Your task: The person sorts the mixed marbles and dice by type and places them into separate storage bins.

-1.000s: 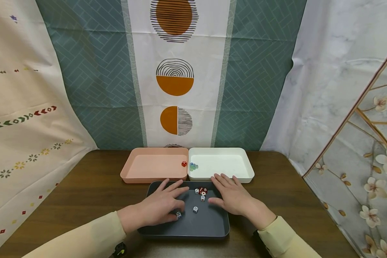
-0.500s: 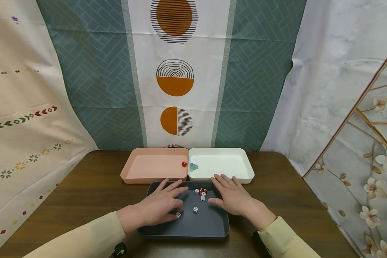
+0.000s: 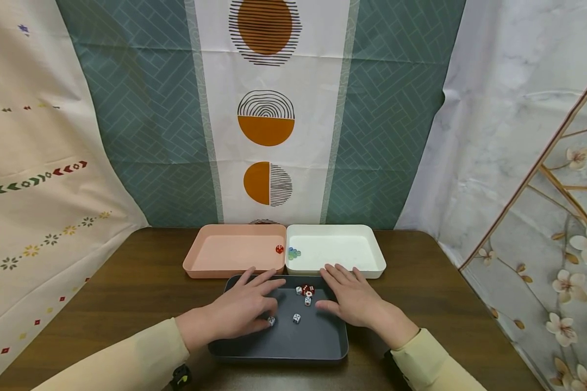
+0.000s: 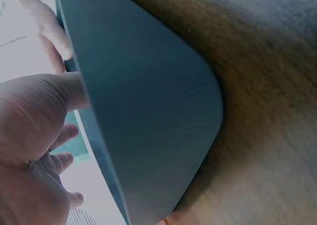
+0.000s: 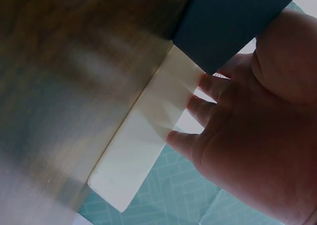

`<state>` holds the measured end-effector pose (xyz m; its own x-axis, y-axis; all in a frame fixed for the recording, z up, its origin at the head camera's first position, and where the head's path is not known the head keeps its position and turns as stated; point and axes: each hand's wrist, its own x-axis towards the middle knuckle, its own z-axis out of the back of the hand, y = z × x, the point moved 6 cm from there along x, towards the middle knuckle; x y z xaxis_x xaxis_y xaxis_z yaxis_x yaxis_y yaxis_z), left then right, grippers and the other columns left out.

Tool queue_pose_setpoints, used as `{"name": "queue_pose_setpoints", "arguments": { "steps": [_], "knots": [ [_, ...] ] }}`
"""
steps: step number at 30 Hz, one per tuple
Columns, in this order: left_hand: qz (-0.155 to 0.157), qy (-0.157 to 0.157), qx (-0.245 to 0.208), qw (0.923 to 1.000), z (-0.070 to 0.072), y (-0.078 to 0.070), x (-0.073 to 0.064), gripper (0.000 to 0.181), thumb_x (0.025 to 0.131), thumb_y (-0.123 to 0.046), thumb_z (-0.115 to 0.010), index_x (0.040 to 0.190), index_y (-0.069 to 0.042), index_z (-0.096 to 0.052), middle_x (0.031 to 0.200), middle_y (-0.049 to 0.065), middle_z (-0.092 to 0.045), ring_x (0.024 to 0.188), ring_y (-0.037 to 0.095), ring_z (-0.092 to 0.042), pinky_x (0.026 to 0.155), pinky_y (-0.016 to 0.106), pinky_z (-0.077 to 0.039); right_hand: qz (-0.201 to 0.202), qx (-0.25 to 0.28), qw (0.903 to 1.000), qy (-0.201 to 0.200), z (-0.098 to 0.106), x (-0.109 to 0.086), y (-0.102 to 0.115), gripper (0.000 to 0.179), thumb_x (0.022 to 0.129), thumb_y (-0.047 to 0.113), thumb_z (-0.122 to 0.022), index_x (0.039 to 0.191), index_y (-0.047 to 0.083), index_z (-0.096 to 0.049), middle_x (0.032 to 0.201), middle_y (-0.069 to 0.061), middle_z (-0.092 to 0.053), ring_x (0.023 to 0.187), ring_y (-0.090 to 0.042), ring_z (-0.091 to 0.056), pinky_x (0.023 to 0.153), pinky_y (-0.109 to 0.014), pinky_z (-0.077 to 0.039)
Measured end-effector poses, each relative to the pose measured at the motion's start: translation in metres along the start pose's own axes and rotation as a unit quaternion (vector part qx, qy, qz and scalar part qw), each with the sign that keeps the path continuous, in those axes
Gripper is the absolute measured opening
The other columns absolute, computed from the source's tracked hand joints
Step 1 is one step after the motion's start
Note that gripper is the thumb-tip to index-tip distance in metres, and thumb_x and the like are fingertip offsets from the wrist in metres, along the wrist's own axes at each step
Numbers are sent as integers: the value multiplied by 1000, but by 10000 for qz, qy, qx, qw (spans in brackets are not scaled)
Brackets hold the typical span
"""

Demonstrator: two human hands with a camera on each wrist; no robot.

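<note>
My left hand (image 3: 237,310) reaches over the left side of a dark grey tray (image 3: 279,353). Its thumb and index finger pinch a white die (image 3: 271,321) low in the tray, while the other fingers stretch forward. In the left wrist view the thumb (image 4: 74,88) dips behind the tray's wall (image 4: 148,86). My right hand (image 3: 354,298) lies flat across the tray's right edge, fingertips at the near rim of a white tray (image 3: 342,266). One white die (image 3: 296,318) sits alone mid-tray; beyond it are another white die (image 3: 307,301) and a cluster of red dice (image 3: 307,289) and white ones.
A pink tray (image 3: 235,255) stands behind the dark one, beside the white tray. Red dice (image 3: 279,248) lie at its right end. Translucent blue-green pieces (image 3: 293,253) sit at the white tray's left end. All stand on a brown wooden table (image 3: 142,288).
My left thumb and index finger have shifted slightly, and the die at them has moved a little up and is more covered. The right hand has stayed in place.
</note>
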<state>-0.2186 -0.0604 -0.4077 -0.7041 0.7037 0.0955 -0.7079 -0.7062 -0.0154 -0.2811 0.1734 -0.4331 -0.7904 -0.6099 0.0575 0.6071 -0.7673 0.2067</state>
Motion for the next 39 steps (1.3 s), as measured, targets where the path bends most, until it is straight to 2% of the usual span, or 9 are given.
{"name": "queue_pose_setpoints", "arguments": {
  "steps": [3,9,15,19,31,39],
  "knots": [
    [99,-60,51,9999,3,2,0,15,95,-30,-92,101,-29,-79,166,11,-53,162,42,-34,123,77,-26,-18,-36,10000,19,2,0,1,89,107,63,-63,170,4,-41,176,-17,-37,164,-41,-29,131,-69,-17],
    [202,-424,131,9988,13,6,-1,16,92,-27,-94,96,-28,-78,163,13,-56,159,44,-39,121,79,-28,-93,-128,9998,106,-1,2,0,89,107,61,-64,171,5,-40,177,-15,-35,165,-39,-27,131,-68,-16],
    [449,-688,241,9963,22,14,0,20,88,-24,-97,94,-26,-78,160,14,-59,158,45,-40,121,80,-27,-15,-186,9998,-66,-6,3,-5,92,106,67,-61,172,7,-39,178,-14,-35,165,-38,-28,131,-68,-16],
    [639,-738,335,9947,26,20,2,20,88,-23,-97,93,-25,-77,159,14,-59,158,45,-40,122,80,-25,5,-168,9998,-96,-6,2,-5,91,106,66,-62,171,6,-40,177,-14,-36,165,-38,-29,131,-68,-17],
    [868,-1014,473,9899,34,40,7,24,88,-21,-96,88,-25,-72,156,17,-61,155,48,-44,121,80,-28,18,-97,9999,-63,-4,2,-2,88,107,60,-65,169,3,-42,176,-16,-38,164,-40,-30,130,-69,-17],
    [1179,-965,447,9873,38,55,14,19,89,-20,-95,89,-24,-77,157,18,-61,156,48,-42,123,80,-23,-106,-124,9998,123,0,1,0,89,107,62,-64,171,6,-41,177,-14,-36,165,-38,-28,132,-67,-16]
  ]
}}
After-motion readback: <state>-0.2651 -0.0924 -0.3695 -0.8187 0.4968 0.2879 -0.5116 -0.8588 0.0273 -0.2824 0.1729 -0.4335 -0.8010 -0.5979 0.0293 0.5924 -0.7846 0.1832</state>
